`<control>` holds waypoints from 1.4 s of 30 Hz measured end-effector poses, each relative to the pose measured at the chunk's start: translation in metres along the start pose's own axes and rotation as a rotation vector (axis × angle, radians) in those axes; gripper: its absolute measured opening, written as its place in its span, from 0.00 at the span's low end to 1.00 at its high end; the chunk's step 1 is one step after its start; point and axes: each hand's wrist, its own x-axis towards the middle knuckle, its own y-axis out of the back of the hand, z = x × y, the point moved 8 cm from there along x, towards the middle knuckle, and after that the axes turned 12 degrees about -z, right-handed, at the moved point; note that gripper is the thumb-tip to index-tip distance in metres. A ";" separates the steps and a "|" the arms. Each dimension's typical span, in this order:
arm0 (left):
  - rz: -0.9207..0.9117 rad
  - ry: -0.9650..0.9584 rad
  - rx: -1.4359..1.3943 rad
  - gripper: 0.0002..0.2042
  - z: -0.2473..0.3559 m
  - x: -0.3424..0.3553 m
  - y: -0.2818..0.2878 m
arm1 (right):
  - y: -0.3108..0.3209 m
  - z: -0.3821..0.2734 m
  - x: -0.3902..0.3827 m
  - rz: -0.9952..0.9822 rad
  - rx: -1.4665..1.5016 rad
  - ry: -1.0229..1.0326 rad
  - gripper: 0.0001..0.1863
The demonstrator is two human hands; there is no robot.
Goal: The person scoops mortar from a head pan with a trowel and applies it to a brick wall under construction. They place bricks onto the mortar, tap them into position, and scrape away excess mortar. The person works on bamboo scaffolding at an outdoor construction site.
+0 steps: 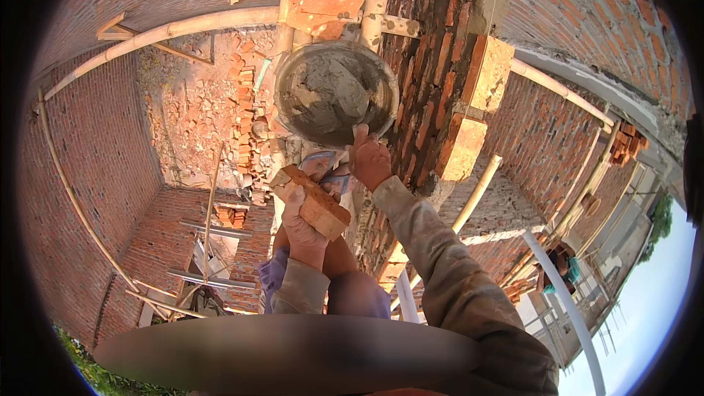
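By the wall, mortar fills the pan [336, 92].

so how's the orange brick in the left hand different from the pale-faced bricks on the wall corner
The orange clay brick is loose, tilted and gripped by the left hand; the pale-faced corner bricks sit stacked in the red brick wall. The held one shows rough orange faces, the corner ones smoother sunlit ends. Both look like similar blocks.

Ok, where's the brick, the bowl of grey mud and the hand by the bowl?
brick [317, 205], head view, on its broad orange face.
mortar pan [334, 92], head view, on the grey mortar inside.
right hand [369, 161], head view, on its back.
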 end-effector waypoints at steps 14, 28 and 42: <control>0.147 0.021 -0.154 0.20 -0.018 0.004 0.025 | 0.047 -0.016 0.048 -0.033 -0.355 0.326 0.09; 0.152 -0.014 -0.109 0.16 -0.037 -0.001 0.025 | 0.010 0.022 0.074 -0.295 0.084 0.279 0.15; 0.037 -0.006 0.013 0.22 -0.029 0.018 0.010 | -0.030 0.038 -0.001 -0.694 1.218 -0.204 0.23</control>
